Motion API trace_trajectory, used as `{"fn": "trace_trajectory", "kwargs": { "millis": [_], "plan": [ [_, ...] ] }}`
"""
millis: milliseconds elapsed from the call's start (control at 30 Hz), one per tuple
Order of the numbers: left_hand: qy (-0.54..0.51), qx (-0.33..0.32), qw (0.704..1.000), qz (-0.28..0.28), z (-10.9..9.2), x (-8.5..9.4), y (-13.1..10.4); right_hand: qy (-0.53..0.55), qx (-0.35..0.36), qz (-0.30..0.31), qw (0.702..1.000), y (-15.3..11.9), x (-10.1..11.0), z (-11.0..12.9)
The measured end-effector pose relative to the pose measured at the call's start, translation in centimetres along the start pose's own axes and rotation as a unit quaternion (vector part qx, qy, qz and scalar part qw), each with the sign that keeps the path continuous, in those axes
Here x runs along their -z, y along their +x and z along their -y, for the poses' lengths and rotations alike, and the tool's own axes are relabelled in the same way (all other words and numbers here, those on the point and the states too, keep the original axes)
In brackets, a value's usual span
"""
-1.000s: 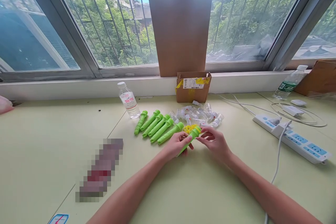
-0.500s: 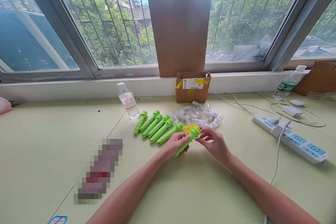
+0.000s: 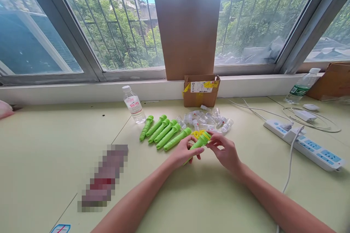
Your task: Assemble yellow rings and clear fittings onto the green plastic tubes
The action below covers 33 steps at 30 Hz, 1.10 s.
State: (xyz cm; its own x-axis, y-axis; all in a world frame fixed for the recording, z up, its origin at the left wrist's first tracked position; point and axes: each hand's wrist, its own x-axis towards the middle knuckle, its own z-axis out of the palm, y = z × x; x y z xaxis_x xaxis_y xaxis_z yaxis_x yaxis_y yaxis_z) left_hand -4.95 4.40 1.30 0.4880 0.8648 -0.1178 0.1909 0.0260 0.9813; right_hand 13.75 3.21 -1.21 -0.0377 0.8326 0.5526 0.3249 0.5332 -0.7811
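My left hand [image 3: 184, 151] is closed around a green plastic handle [image 3: 202, 140], which slants up and right above the table. A yellow ring [image 3: 207, 135] sits around its ribbed upper end. My right hand [image 3: 225, 151] pinches that same end with thumb and fingers; the fingertips are partly hidden. Just behind the held handle lie loose yellow rings [image 3: 196, 134]. More green handles [image 3: 168, 133], several in a slanted row, rest to the left of my hands. Beyond them is a heap of small clear plastic bottles [image 3: 202, 117], some with white tops.
A small cardboard box [image 3: 201, 98] stands at the back, before an upright cardboard sheet [image 3: 188, 36]. Water bottles stand at left [image 3: 133, 105] and right [image 3: 302, 86]. A white power strip [image 3: 303, 145] with cables lies right; a blurred-out object [image 3: 105, 178] lies left.
The held green handle has shifted slightly right and up. My left fingers have loosened and stretched along it, while my right hand stays at its ribbed end.
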Motion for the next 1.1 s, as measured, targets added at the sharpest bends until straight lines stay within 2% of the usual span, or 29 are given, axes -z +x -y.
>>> {"fn": "trace_trajectory", "kwargs": {
  "millis": [100,267,333,433,767,933,1100],
  "plan": [
    [-0.004,-0.016,0.999,-0.029,0.1,-0.4,0.1,-0.002,0.008,-0.008,1.0,0.0,0.0,-0.1],
    [0.066,-0.077,0.98,-0.172,0.8,-1.2,0.7,-0.005,0.006,-0.036,0.999,0.1,0.3,-0.2],
    [0.088,-0.1,0.972,-0.195,1.0,-1.4,0.7,-0.007,0.004,-0.042,0.999,0.2,0.3,-0.3],
    [0.105,-0.112,0.971,-0.185,1.1,-1.5,0.6,-0.009,-0.008,-0.038,0.999,0.2,0.3,-0.4],
    [0.191,-0.094,0.965,-0.154,1.4,-1.3,0.6,0.019,-0.056,-0.02,0.998,0.4,0.2,-0.7],
    [0.172,-0.086,0.974,-0.123,1.4,-1.1,0.6,0.033,-0.061,0.009,0.998,0.5,0.4,-0.7],
    [0.125,-0.046,0.986,-0.102,1.6,-1.0,0.8,0.039,-0.072,0.041,0.996,0.7,0.5,-0.9]
  ]
}}
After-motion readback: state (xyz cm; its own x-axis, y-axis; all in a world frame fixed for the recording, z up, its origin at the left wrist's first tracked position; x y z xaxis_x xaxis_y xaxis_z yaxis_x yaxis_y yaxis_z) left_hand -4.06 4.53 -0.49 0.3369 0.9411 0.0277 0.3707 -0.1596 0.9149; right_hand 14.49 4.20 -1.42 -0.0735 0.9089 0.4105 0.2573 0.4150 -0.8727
